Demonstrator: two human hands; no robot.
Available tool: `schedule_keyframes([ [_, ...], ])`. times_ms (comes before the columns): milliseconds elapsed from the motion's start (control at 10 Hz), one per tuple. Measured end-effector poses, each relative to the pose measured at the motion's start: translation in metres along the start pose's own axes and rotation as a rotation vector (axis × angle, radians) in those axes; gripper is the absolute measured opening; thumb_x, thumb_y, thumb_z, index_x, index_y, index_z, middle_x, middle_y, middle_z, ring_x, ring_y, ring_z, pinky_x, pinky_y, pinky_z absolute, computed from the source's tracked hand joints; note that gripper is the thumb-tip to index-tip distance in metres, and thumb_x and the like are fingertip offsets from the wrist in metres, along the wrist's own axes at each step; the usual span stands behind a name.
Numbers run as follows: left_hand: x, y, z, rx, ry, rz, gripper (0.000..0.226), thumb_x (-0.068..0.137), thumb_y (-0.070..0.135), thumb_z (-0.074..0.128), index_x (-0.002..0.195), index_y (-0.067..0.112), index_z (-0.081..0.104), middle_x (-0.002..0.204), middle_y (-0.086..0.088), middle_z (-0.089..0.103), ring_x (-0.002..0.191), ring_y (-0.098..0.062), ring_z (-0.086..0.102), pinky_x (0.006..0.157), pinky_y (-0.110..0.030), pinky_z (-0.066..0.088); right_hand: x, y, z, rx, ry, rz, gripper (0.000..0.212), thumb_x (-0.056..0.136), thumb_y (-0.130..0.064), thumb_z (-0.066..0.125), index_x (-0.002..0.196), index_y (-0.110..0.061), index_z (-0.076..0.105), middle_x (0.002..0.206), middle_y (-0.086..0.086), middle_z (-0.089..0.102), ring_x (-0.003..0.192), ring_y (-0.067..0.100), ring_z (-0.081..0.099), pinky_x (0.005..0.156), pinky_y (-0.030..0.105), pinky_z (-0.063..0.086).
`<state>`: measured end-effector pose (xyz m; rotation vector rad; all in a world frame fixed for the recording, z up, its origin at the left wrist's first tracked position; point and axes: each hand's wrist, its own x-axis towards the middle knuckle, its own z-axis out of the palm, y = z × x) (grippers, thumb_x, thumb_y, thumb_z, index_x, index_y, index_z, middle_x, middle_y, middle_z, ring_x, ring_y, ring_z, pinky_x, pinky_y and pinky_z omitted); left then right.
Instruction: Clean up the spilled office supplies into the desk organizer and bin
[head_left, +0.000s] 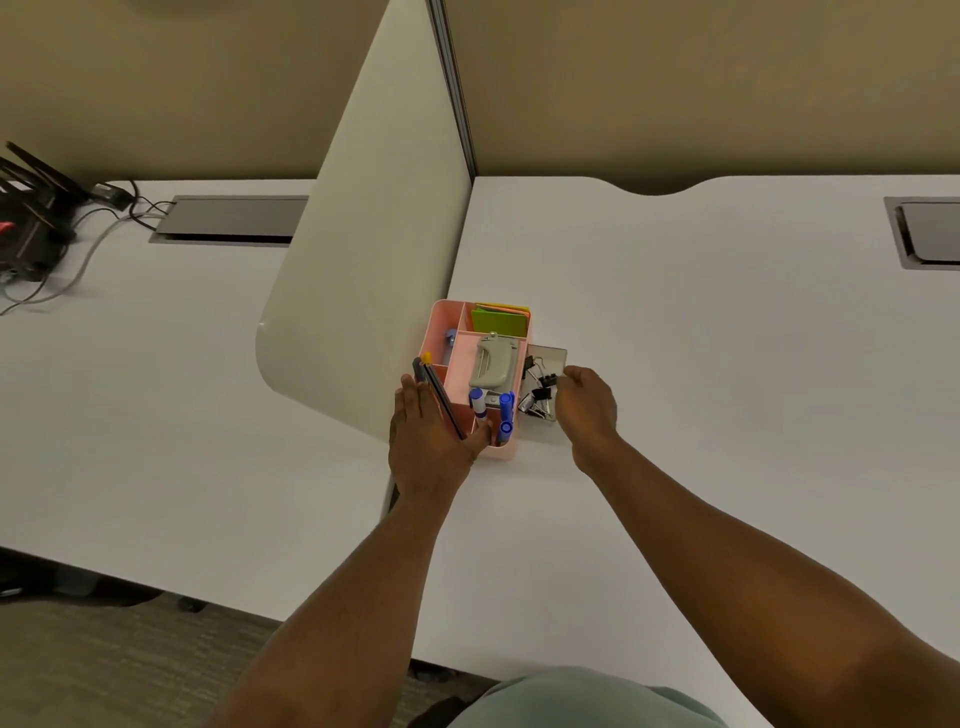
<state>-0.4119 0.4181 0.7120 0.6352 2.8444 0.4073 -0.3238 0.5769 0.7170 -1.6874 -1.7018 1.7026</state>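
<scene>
- Head view: a pink desk organizer (480, 374) stands on the white tabletop (701, 338), right against the lower edge of a white divider panel (374, 249).
- In its far compartment stand green and orange sticky notes (500, 320). In the middle compartment lies a grey stapler (492, 362).
- In the near compartments stand blue markers (505, 415) and a glue stick with a blue cap (477, 402). A dark pen and a pencil with a yellow tip (439, 389) lean out over the left wall.
- Just beside the organizer, on its right side, sits a small clear bin (548, 356). Black and silver binder clips (537, 392) lie inside it in a heap.
- The left hand (428, 436) lies flat against the near left corner of the organizer, fingers stretched forward, the thumb on the near rim. Its grip is wide and holds nothing that I can see; it only presses on the organizer.
- The right hand (587, 408) is over the near right part of the bin, beside the clips. The fingers curl downward. I cannot tell if this grip holds a clip or only touches the bin, because the back of the hand hides the fingertips.
- On the neighbouring tabletop at the far left stands a black device with antennas (31, 208) and cables.
- A grey cable hatch (924, 234) is set into the tabletop at the far right.
</scene>
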Motion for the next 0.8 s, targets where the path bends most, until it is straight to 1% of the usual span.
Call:
schedule_keyframes([
  [100,-0.001,0.001,-0.002,0.000,-0.001,-0.010,0.121,0.062,0.085,0.041,0.154,0.013,0.011,0.161,-0.010,0.021,0.149,-0.028,0.020,0.118,-0.042,0.024,-0.002,-0.005,0.012,-0.049,-0.078,-0.061,0.033,0.100,-0.025,0.039,0.129,-0.018,0.053,0.129,0.001,0.058,0.105,0.014,0.053,0.083,0.027,0.040],
  [200,-0.001,0.002,-0.002,-0.007,0.004,-0.010,0.120,0.063,0.084,0.044,0.154,0.013,0.012,0.161,-0.010,0.023,0.148,-0.029,0.021,0.119,-0.042,0.025,-0.003,-0.009,0.025,-0.058,-0.164,-0.074,0.027,0.102,-0.031,0.037,0.121,-0.018,0.052,0.122,0.004,0.060,0.096,0.014,0.055,0.085,0.031,0.049],
  [300,-0.001,0.002,-0.003,-0.011,-0.007,-0.005,0.120,0.062,0.084,0.042,0.154,0.014,0.011,0.161,-0.009,0.022,0.149,-0.028,0.020,0.119,-0.042,0.023,-0.003,-0.009,0.029,-0.050,-0.178,-0.070,0.028,0.103,-0.035,0.036,0.120,-0.018,0.050,0.121,0.004,0.059,0.097,0.016,0.056,0.089,0.035,0.051],
  [400,0.000,0.004,-0.004,-0.008,-0.009,-0.014,0.121,0.061,0.085,0.041,0.154,0.014,0.010,0.161,-0.009,0.021,0.149,-0.028,0.019,0.119,-0.042,0.022,-0.005,-0.007,0.026,-0.019,-0.201,-0.055,0.027,0.103,-0.034,0.036,0.121,-0.019,0.049,0.122,0.004,0.058,0.103,0.019,0.057,0.096,0.041,0.051],
  [500,-0.001,0.002,-0.003,-0.003,-0.011,0.007,0.118,0.067,0.082,0.048,0.154,0.013,0.009,0.161,-0.010,0.021,0.149,-0.029,0.019,0.120,-0.042,0.022,-0.008,-0.001,0.020,-0.062,-0.209,-0.090,0.028,0.103,-0.033,0.035,0.122,-0.018,0.049,0.114,0.000,0.056,0.101,0.018,0.056,0.091,0.036,0.051],
  [600,0.000,-0.001,-0.006,-0.019,-0.037,0.008,0.115,0.072,0.079,0.052,0.155,0.013,0.007,0.162,-0.009,0.017,0.150,-0.027,0.017,0.121,-0.042,0.019,-0.015,0.010,0.005,-0.151,-0.176,-0.133,0.028,0.101,-0.034,0.035,0.115,-0.017,0.052,0.106,-0.002,0.055,0.097,0.016,0.053,0.080,0.030,0.044],
  [700,-0.008,-0.009,-0.008,-0.053,-0.021,0.034,0.111,0.076,0.080,0.047,0.155,0.015,0.004,0.163,-0.007,0.013,0.150,-0.025,0.014,0.121,-0.042,0.017,-0.023,0.028,-0.012,-0.243,-0.155,-0.166,0.032,0.100,-0.037,0.037,0.115,-0.016,0.055,0.112,0.002,0.060,0.101,0.020,0.054,0.080,0.029,0.038],
  [800,-0.020,-0.021,-0.006,-0.044,-0.017,0.087,0.108,0.079,0.077,0.046,0.155,0.016,0.001,0.164,-0.006,0.011,0.151,-0.024,0.012,0.122,-0.042,0.018,-0.037,0.039,-0.025,-0.306,-0.101,-0.212,0.039,0.100,-0.039,0.038,0.126,-0.016,0.055,0.128,0.003,0.061,0.115,0.023,0.055,0.087,0.028,0.037],
])
